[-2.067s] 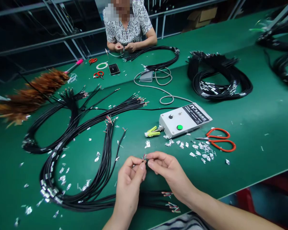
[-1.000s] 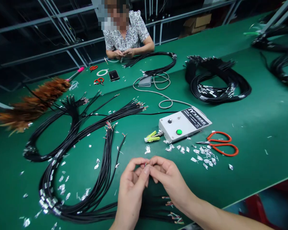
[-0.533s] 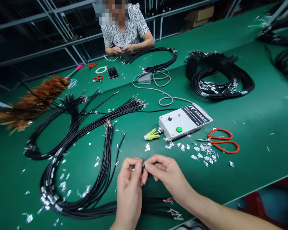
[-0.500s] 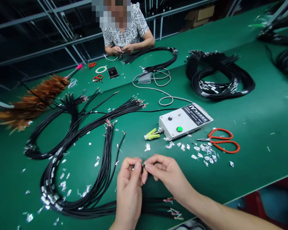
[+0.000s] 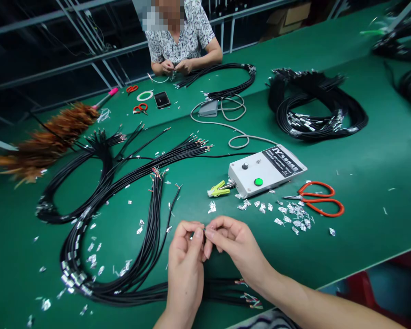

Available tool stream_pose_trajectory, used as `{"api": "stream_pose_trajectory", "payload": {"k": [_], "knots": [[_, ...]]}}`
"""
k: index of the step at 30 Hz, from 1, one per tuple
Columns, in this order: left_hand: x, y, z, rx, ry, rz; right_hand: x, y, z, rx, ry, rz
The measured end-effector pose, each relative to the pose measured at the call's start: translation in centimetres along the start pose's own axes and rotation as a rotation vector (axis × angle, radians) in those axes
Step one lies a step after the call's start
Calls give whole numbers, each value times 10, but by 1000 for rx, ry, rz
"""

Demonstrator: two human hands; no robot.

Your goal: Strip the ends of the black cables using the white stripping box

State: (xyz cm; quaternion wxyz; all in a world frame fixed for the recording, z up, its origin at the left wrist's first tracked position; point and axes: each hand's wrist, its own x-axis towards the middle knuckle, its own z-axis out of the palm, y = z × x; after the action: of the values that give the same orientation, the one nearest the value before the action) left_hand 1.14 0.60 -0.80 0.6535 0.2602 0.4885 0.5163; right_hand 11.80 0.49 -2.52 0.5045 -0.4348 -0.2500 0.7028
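Over the near part of the table, my left hand [image 5: 187, 260] and my right hand [image 5: 238, 244] meet fingertip to fingertip. Both pinch the end of a thin cable [image 5: 204, 230], with little of it showing between the fingers. Beneath my left wrist runs a bundle of black cables [image 5: 133, 294], its stripped, coloured wire ends [image 5: 251, 299] emerging to the right. Beyond my hands stands a white control box [image 5: 263, 170] with a green button and a yellow clip [image 5: 219, 188] at its front. Orange-handled scissors [image 5: 324, 199] lie to its right.
Foil scraps [image 5: 296, 217] are scattered over the green table [image 5: 373, 183]. Coiled black cables [image 5: 318, 107] lie at the back right, more [image 5: 99, 178] at the left. A feather duster [image 5: 55, 137] rests at far left. Across the table, a person [image 5: 181, 41] handles a cable.
The view has shifted slightly, so the table items sit a little differently in it. My hands stay pinched together, the fingertips a bit closer, hiding more of the cable end.
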Motion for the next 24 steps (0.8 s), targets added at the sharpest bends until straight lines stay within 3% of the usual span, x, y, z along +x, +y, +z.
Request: {"api": "stream_pose_trajectory", "payload": {"k": [9, 18, 24], "knots": [[-2, -1, -1, -34, -4, 12, -3, -6, 6, 67, 55, 67], [-1, 0, -1, -62, 18, -4, -6, -5, -3, 46, 10, 62], [-2, 1, 1, -39, 17, -1, -3, -2, 5, 47, 0, 30]]}}
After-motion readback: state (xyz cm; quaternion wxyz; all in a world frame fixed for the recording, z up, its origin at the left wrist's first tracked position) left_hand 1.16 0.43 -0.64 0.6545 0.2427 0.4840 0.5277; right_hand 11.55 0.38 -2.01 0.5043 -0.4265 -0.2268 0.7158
